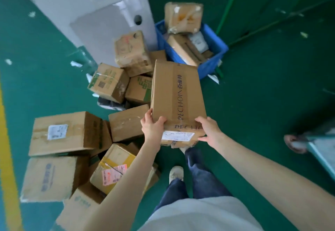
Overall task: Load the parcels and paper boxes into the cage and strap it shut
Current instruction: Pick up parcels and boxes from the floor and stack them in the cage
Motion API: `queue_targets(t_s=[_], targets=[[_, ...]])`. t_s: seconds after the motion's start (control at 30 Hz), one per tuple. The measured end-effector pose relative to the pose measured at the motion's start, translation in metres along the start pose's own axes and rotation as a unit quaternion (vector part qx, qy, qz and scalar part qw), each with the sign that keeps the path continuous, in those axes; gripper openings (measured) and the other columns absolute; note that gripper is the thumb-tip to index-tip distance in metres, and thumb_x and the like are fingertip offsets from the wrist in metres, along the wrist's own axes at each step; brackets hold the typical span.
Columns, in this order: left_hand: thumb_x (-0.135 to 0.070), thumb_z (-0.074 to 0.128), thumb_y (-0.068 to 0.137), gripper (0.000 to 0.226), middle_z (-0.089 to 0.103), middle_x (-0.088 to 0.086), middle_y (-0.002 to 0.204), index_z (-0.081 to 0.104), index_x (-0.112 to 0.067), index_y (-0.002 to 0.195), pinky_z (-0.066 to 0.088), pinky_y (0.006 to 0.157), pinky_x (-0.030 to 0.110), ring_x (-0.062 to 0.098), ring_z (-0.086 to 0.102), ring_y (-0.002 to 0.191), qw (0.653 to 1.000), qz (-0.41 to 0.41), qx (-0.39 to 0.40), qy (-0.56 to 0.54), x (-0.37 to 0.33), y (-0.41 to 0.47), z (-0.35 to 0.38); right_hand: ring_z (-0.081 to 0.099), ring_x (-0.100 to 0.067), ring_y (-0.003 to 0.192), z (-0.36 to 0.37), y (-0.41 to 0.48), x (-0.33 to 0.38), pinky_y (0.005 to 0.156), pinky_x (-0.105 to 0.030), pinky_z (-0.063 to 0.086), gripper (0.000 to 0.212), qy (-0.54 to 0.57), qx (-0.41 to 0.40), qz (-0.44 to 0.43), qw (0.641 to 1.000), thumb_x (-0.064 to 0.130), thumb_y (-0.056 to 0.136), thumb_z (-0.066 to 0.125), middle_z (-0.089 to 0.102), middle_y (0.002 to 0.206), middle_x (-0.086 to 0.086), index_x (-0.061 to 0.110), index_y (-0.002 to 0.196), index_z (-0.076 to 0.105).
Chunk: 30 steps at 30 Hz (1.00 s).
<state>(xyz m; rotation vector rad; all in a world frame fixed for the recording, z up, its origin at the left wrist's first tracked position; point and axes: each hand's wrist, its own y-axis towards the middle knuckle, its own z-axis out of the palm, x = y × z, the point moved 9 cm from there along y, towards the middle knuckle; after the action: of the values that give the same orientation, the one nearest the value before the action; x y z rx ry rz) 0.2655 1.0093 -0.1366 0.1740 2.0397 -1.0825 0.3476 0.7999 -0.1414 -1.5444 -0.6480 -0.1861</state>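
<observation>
Both hands held a long cardboard box (178, 100) out in front of the person, lifted clear of the green floor (262, 94). The left hand (152, 127) gripped its near left corner, thumb lying across the top face and fingers wrapped round the side. The right hand (208, 131) gripped the near right corner, fingers curled against the end face just beside a white label (177, 135). The box pointed away from the body, its far end tilted slightly left, with "PECHOIN" printed along the top.

To the left of the held box and lower down, a pile of boxes (72, 132) lay jumbled on the floor, some tipped on edge and several carrying shipping labels. Beyond the far end of the held box stood a blue crate (213, 49) with parcels inside, and one taped parcel (183, 17) rested on its far rim. A white panel (108, 31) leaned behind the pile. A yellow line (5, 149) ran along the floor's left edge. Below the box showed the person's white shoe (175, 173), and at the right edge another person's sandalled foot (293, 143).
</observation>
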Motion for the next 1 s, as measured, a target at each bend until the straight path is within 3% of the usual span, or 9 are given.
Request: queue_targets(t_s=[0.2, 0.3, 0.53, 0.63, 0.7, 0.87, 1.0], targets=[[-0.027, 0.056, 0.093, 0.052, 0.036, -0.002, 0.124, 0.039, -0.034, 0.141, 0.049, 0.1, 0.05, 0.026, 0.049, 0.115, 0.989, 0.06, 0.096, 0.1, -0.001, -0.057, 0.066, 0.058, -0.03, 0.105, -0.085, -0.042, -0.064, 0.095, -0.053, 0.051, 0.039, 0.133, -0.091, 0.016, 0.987, 0.019, 0.092, 0.06, 0.054, 0.124, -0.012, 0.011, 0.129, 0.049], [-0.026, 0.053, 0.093, 0.051, 0.036, -0.001, 0.125, 0.039, -0.035, 0.141, 0.049, 0.1, 0.051, 0.026, 0.048, 0.114, 0.977, 0.072, 0.146, 0.137, 0.007, -0.088, 0.109, 0.06, -0.026, 0.091, -0.13, -0.063, -0.101, 0.093, -0.053, 0.051, 0.027, 0.213, -0.128, 0.027, 0.968, 0.017, 0.092, 0.058, 0.059, 0.116, -0.011, 0.011, 0.119, 0.053], [-0.03, 0.051, 0.09, 0.052, 0.035, -0.001, 0.124, 0.038, -0.037, 0.139, 0.047, 0.099, 0.054, 0.03, 0.043, 0.118, 0.932, 0.118, 0.259, 0.224, 0.039, -0.181, 0.219, 0.06, -0.031, 0.099, -0.247, -0.107, -0.184, 0.092, -0.056, 0.052, 0.025, 0.343, -0.223, 0.043, 0.911, 0.015, 0.091, 0.054, 0.06, 0.113, -0.013, 0.011, 0.115, 0.056], [-0.029, 0.05, 0.089, 0.051, 0.036, 0.0, 0.121, 0.039, -0.036, 0.138, 0.049, 0.096, 0.055, 0.031, 0.047, 0.114, 0.914, 0.126, 0.299, 0.246, 0.058, -0.227, 0.267, 0.059, -0.028, 0.092, -0.301, -0.125, -0.224, 0.086, -0.051, 0.052, 0.024, 0.391, -0.252, 0.039, 0.884, 0.013, 0.092, 0.051, 0.059, 0.11, -0.012, 0.009, 0.116, 0.056], [-0.027, 0.049, 0.089, 0.052, 0.035, 0.0, 0.122, 0.037, -0.036, 0.139, 0.049, 0.095, 0.056, 0.031, 0.046, 0.115, 0.904, 0.126, 0.318, 0.258, 0.07, -0.256, 0.297, 0.056, -0.025, 0.085, -0.333, -0.135, -0.248, 0.079, -0.048, 0.052, 0.024, 0.415, -0.267, 0.039, 0.869, 0.011, 0.094, 0.048, 0.057, 0.103, -0.01, 0.008, 0.116, 0.055], [-0.023, 0.047, 0.091, 0.054, 0.036, 0.001, 0.121, 0.035, -0.033, 0.142, 0.048, 0.096, 0.056, 0.031, 0.047, 0.115, 0.881, 0.142, 0.343, 0.295, 0.105, -0.345, 0.368, 0.056, -0.027, 0.089, -0.419, -0.171, -0.312, 0.085, -0.052, 0.054, 0.024, 0.447, -0.293, 0.046, 0.844, 0.012, 0.096, 0.042, 0.058, 0.104, -0.011, 0.008, 0.116, 0.056], [-0.023, 0.046, 0.091, 0.054, 0.036, 0.002, 0.121, 0.036, -0.032, 0.143, 0.046, 0.099, 0.056, 0.033, 0.046, 0.117, 0.861, 0.153, 0.37, 0.313, 0.133, -0.416, 0.421, 0.059, -0.025, 0.077, -0.487, -0.202, -0.357, 0.072, -0.045, 0.053, 0.017, 0.468, -0.311, 0.046, 0.826, 0.011, 0.096, 0.042, 0.061, 0.092, -0.01, 0.007, 0.104, 0.056]])
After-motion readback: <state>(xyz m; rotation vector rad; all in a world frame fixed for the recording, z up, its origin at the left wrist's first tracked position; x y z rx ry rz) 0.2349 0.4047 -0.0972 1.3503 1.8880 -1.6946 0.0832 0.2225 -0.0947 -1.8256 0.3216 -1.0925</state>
